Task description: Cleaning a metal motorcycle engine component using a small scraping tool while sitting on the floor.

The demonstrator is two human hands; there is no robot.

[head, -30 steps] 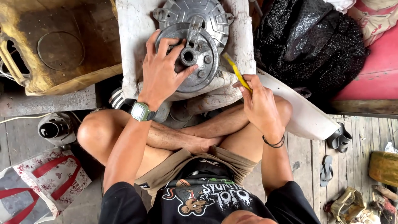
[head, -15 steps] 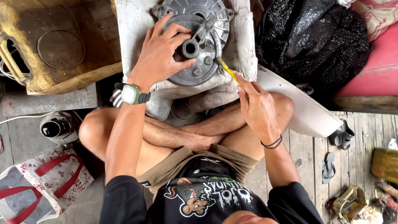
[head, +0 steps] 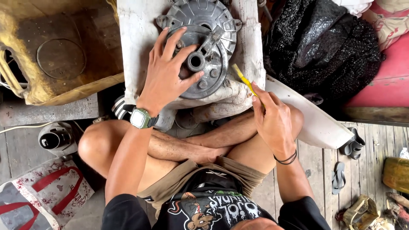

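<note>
A grey ribbed metal hub (head: 213, 21) with a round inner plate (head: 204, 72) lies on a white-painted wooden block (head: 136, 38) in front of my crossed legs. My left hand (head: 168, 74) rests flat on the inner plate, fingers spread beside its central socket. A green-faced watch is on that wrist. My right hand (head: 272, 117) grips a thin yellow-handled tool (head: 243, 79), its tip close to the plate's right edge. A black band circles the right wrist.
A worn yellow container (head: 55, 55) sits at the upper left. A black mesh sack (head: 324, 47) lies at the upper right beside a red cushion (head: 383, 89). A white panel (head: 315, 119) lies by my right knee. Sandals (head: 341, 174), a patterned bag (head: 38, 200) and a small lamp-like object (head: 55, 138) sit on the plank floor.
My left hand has slid leftward across the plate, uncovering its central socket. My right hand lowered slightly with the yellow tool. The view shifted a little.
</note>
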